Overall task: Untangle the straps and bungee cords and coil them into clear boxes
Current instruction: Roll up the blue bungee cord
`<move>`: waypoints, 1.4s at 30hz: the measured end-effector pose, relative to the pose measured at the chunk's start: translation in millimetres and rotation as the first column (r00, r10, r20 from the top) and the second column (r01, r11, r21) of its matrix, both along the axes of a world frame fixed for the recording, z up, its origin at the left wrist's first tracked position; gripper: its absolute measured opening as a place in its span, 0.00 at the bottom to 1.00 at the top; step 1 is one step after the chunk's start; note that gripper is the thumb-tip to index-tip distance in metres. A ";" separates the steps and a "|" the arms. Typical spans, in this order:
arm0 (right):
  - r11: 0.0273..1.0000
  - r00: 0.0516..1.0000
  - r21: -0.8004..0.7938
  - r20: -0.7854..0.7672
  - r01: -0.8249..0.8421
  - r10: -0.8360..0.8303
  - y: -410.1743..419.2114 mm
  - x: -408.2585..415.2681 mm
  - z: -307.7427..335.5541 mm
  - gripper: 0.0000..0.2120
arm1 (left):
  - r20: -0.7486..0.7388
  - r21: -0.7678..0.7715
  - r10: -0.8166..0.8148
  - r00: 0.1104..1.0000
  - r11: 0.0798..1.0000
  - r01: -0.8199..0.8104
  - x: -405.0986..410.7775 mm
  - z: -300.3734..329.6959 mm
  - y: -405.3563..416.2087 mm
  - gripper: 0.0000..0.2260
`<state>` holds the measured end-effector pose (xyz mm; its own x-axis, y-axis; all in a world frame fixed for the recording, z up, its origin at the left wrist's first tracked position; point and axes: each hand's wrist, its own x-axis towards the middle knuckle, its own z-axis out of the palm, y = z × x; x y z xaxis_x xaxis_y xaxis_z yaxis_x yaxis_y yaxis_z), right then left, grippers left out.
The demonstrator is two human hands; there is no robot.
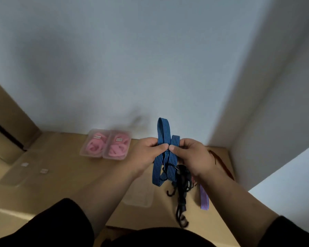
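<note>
Dark sleeves (48,227) at frame bottom, both forearms reaching up toward centre. Left hand (146,154) and right hand (191,155) meet just right of centre, thumbs nearly touching. Both are curled round the blue striped bungee cord (165,139), pinching it between thumb and fingers, held up off the surface.

Cord relative to the hands: folded loops stick up at 12 o'clock above the thumbs, the left loop taller than the right. Remaining lengths hang down at 6 o'clock between the wrists, with a dark wire hook (169,167) caught among the strands.

Below the hands, 6 o'clock: black bungee cords (183,180) in a tangled bunch on the tan table (64,180), hooks pointing toward the camera; one hook (170,193) curls out at its 8 o'clock. Purple striped strap (203,198) lies just beside that bunch at its 3 o'clock, partly under the right forearm. Reddish-brown cord (221,163) at 3 o'clock of the right hand, along the wall.

At 9 o'clock of the left hand, against the back wall: two clear boxes (105,143) touching side by side, each with a coiled pink strap (95,146) inside. Empty clear box (138,196) at 7 o'clock of the hands, partly hidden by the left forearm. Clear lids (21,173), blurred, at far 9 o'clock.
</note>
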<state>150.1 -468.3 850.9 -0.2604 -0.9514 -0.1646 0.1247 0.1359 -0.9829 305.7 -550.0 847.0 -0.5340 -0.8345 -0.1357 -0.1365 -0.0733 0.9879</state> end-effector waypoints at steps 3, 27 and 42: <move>0.999 0.999 -0.027 -0.043 -0.035 0.034 -12.7 27.5 2.8 0.06 | -0.009 -0.037 0.085 0.996 0.996 -0.086 36.0 -0.5 -5.7 0.06; 0.997 0.988 0.069 0.155 -0.038 0.026 -63.3 241.1 38.4 0.07 | 0.295 0.214 -0.085 0.952 0.977 0.020 242.9 -106.0 -57.3 0.08; 0.989 0.980 0.101 0.159 0.105 -0.120 -66.8 250.0 34.3 0.12 | -0.146 0.006 -0.306 0.941 0.951 0.310 260.2 -12.8 -44.1 0.16</move>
